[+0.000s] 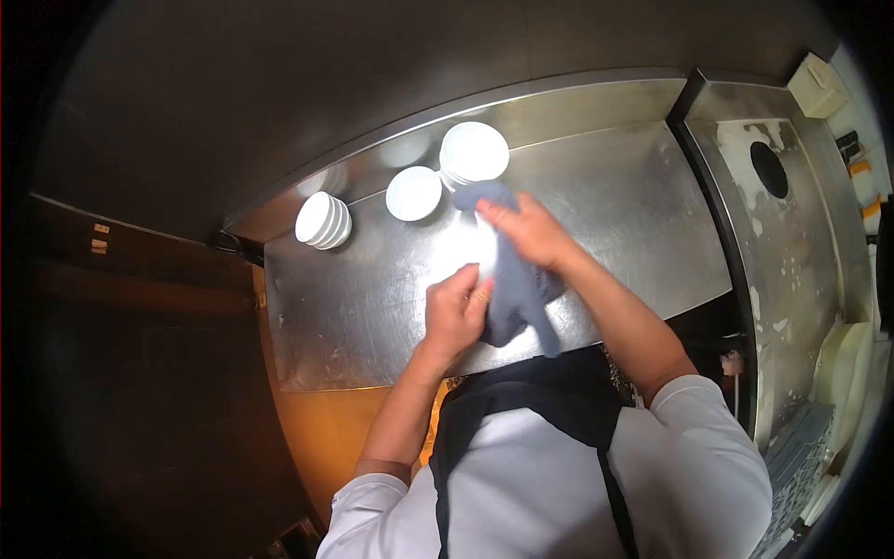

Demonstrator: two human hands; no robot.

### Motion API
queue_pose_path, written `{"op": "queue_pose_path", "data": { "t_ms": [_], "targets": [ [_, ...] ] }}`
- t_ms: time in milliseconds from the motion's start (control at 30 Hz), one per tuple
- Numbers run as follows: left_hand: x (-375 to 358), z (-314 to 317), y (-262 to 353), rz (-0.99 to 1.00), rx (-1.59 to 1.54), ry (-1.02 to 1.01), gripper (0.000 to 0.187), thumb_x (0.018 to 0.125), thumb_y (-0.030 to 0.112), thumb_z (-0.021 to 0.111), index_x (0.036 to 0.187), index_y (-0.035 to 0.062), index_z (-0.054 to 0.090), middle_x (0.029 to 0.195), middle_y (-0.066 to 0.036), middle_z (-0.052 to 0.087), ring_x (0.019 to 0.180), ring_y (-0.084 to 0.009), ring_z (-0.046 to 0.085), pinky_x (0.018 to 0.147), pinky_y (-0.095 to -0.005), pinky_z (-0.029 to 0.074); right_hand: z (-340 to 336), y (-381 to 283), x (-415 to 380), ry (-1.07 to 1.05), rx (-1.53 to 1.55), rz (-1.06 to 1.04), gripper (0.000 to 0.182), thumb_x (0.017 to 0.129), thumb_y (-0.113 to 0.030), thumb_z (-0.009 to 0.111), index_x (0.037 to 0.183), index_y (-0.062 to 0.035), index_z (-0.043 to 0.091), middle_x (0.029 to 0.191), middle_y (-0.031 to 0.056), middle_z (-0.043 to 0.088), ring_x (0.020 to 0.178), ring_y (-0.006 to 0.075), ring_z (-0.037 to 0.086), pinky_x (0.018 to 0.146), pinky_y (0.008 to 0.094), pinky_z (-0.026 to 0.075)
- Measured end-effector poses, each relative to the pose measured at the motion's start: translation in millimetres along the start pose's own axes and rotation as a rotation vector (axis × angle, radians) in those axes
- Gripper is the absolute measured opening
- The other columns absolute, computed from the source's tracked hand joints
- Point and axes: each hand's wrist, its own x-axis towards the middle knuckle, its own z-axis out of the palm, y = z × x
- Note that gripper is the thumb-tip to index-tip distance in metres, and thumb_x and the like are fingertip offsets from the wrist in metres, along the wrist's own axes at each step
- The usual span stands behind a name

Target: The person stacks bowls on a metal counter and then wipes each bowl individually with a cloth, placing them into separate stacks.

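Note:
My right hand [531,231] is closed on a blue-grey cloth [512,298], which hangs down towards my apron. My left hand [454,312] is closed at the edge of a white bowl [485,244], held just above the counter. The bowl is partly covered by the cloth and washed out by glare, so its outline is hard to make out. Beyond my hands stands a stack of white bowls [473,151]. Beside it, to the left, is another white bowl [413,194]. A tilted stack of several white bowls [322,221] is farther left.
The steel counter [363,307] has a raised back edge against a dark wall [307,84]. On the right, past a dark gap, is a wet steel sink surface [782,279] with a round dark opening [769,170]. A cream box [818,86] sits at the far right corner.

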Motion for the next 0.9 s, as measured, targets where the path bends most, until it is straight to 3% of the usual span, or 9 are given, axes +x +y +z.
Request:
{"op": "queue_pose_path", "data": {
  "t_ms": [100,167,233,400,467,533,633,833,900],
  "targets": [
    [12.0,10.1,5.9,0.327,-0.032,0.200,0.018,0.080,0.009,0.074,0.093,-0.0011,0.067,0.092,-0.019,0.069,0.081,-0.0365,0.067,0.072,-0.0381,0.053,-14.9,56.5,27.1,-0.008,0.753,0.312,0.042,0.098,-0.037,0.053,0.113,0.0007,0.064,0.102,0.0093,0.069,0.090,0.0210,0.065,0.084,0.0362,0.051],
    [28.6,3.7,-0.8,0.475,0.027,0.266,0.015,0.081,0.005,0.072,0.093,-0.0006,0.067,0.087,-0.018,0.068,0.078,-0.0316,0.069,0.066,-0.0338,0.053,-2.0,83.7,22.5,0.123,0.227,0.069,0.047,0.098,-0.039,0.053,0.121,0.0010,0.060,0.111,0.0100,0.066,0.100,0.0187,0.061,0.091,0.0332,0.047],
    [36.8,-17.6,-6.0,0.341,0.216,0.322,0.012,0.081,0.003,0.070,0.092,0.0001,0.067,0.087,-0.018,0.067,0.075,-0.0328,0.067,0.065,-0.0355,0.052,8.5,37.5,-6.0,0.025,-0.079,0.139,0.058,0.097,-0.045,0.055,0.130,0.0034,0.053,0.121,0.0126,0.062,0.111,0.0190,0.058,0.099,0.0317,0.043],
    [61.0,-109.7,-55.6,0.220,0.505,0.603,0.010,0.081,-0.002,0.060,0.086,0.0040,0.065,0.082,-0.015,0.065,0.081,-0.0346,0.062,0.073,-0.0429,0.050,-18.0,28.7,-19.2,0.365,0.100,0.191,0.068,0.094,-0.049,0.059,0.129,0.0088,0.051,0.124,0.0140,0.061,0.116,0.0203,0.055,0.103,0.0307,0.039],
    [70.4,-146.0,-93.0,0.161,0.704,0.623,0.002,0.084,0.005,0.064,0.084,0.0032,0.063,0.081,-0.018,0.064,0.079,-0.0367,0.061,0.070,-0.0465,0.048,-56.2,38.5,-14.3,0.485,0.265,-0.125,0.060,0.094,-0.046,0.060,0.122,0.0077,0.056,0.121,0.0119,0.062,0.112,0.0200,0.057,0.100,0.0314,0.042],
    [76.4,-166.6,-115.8,0.018,0.833,0.533,0.009,0.084,0.008,0.065,0.079,0.0030,0.059,0.075,-0.019,0.064,0.076,-0.0388,0.061,0.069,-0.0483,0.048,-79.3,17.6,-18.5,0.386,0.686,-0.033,0.052,0.096,-0.041,0.060,0.114,0.0070,0.062,0.119,0.0078,0.062,0.108,0.0194,0.058,0.097,0.0340,0.044],
    [79.6,-177.7,-139.1,0.037,0.928,0.466,0.010,0.084,0.010,0.066,0.080,0.0035,0.059,0.071,-0.020,0.064,0.072,-0.0406,0.062,0.068,-0.0494,0.048,-64.6,-11.4,-25.1,0.620,0.297,-0.239,0.046,0.096,-0.040,0.059,0.109,0.0039,0.066,0.116,0.0105,0.064,0.105,0.0225,0.060,0.095,0.0357,0.045],
    [81.3,-181.5,-152.8,-0.075,0.911,0.423,0.016,0.086,0.017,0.065,0.081,0.0032,0.060,0.073,-0.023,0.064,0.072,-0.0436,0.063,0.064,-0.0522,0.048,-101.7,-6.5,-44.6,0.465,-1.258,-0.259,0.042,0.098,-0.041,0.054,0.112,-0.0026,0.065,0.108,0.0217,0.063,0.100,0.0315,0.062,0.088,0.0347,0.046],
    [83.6,-180.9,-149.9,-0.107,0.885,0.396,0.017,0.087,0.018,0.065,0.082,0.0030,0.060,0.075,-0.023,0.064,0.074,-0.0442,0.063,0.065,-0.0527,0.048,-109.0,-6.7,-50.5,0.529,-0.818,-0.132,0.045,0.099,-0.042,0.052,0.110,-0.0001,0.065,0.103,0.0188,0.065,0.096,0.0288,0.063,0.087,0.0343,0.046]
  ]
}}
